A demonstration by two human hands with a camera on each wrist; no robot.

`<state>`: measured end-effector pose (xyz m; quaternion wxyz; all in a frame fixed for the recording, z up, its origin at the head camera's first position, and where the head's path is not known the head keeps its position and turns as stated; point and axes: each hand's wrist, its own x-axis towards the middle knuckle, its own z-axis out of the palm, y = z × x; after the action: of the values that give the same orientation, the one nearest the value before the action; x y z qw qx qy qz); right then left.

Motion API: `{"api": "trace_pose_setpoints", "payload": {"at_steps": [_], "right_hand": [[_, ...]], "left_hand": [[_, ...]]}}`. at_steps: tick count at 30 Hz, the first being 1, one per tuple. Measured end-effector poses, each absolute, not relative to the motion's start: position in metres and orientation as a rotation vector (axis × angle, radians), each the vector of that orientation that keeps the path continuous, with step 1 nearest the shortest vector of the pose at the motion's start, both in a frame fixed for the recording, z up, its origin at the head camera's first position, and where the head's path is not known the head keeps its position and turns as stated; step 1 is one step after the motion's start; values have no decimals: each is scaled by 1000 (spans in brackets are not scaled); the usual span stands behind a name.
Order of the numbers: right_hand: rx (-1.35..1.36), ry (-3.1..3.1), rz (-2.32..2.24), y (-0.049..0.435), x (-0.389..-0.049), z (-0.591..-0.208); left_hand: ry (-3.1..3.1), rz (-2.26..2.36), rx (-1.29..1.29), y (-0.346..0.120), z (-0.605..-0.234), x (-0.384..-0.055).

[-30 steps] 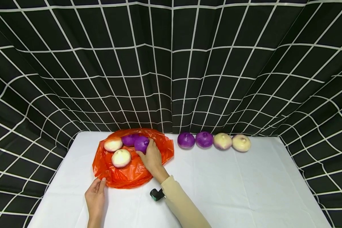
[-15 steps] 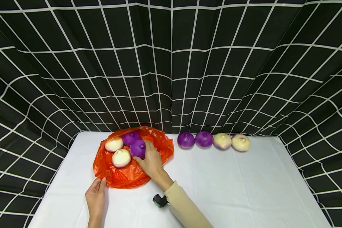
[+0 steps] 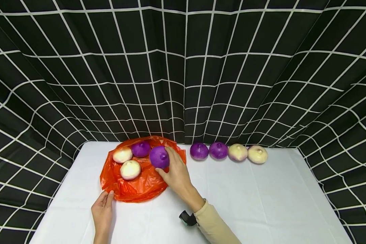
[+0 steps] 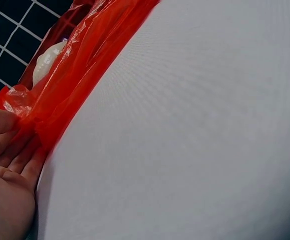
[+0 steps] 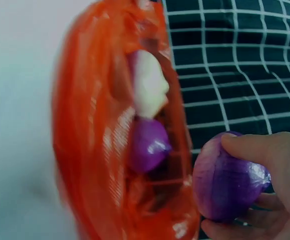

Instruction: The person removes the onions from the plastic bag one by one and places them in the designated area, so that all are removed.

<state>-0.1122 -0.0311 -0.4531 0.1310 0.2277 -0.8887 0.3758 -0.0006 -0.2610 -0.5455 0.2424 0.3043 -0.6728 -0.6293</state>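
over the right part of the red plastic bag point(image 3: 137, 193), the right hand point(image 3: 179, 176) is holding a purple onion point(image 3: 158, 158), with thumb and fingers bending round it. at the bag's near left edge, the left hand point(image 3: 103, 206) is pinching the plastic. inside the bag, another purple onion point(image 3: 141, 149) and two white onions point(image 3: 130, 170) are sitting near each other. to the right of the bag, two shiny purple onions point(image 3: 199, 151) and two pale onions point(image 3: 238, 152) are standing in a row.

the held onion is looking smooth, so it could be slipping out if the fingers are gripping too softly. then it might be bumping the ones in the bag. the bag is looking thin, so a knuckle could be catching its rim and pulling it along.

the right arm point(image 3: 215, 222) is slanting up from the bag's near right side, its palm facing the bag. the left fingers are showing through the plastic.
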Motion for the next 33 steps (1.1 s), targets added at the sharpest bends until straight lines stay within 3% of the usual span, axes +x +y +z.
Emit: {"api": "trace_pose_setpoints", "payload": {"at_steps": [11, 19, 33], "right_hand": [[635, -2514, 1166, 11, -120, -448], [380, -2507, 1220, 45, -111, -463], [321, -2530, 1171, 72, -105, -494]], "left_hand": [[-1783, -1745, 820, -261, -550, -2], [-1834, -1713, 838, -258, -545, 0], [-1816, -1729, 824, -259, -545, 0]]}}
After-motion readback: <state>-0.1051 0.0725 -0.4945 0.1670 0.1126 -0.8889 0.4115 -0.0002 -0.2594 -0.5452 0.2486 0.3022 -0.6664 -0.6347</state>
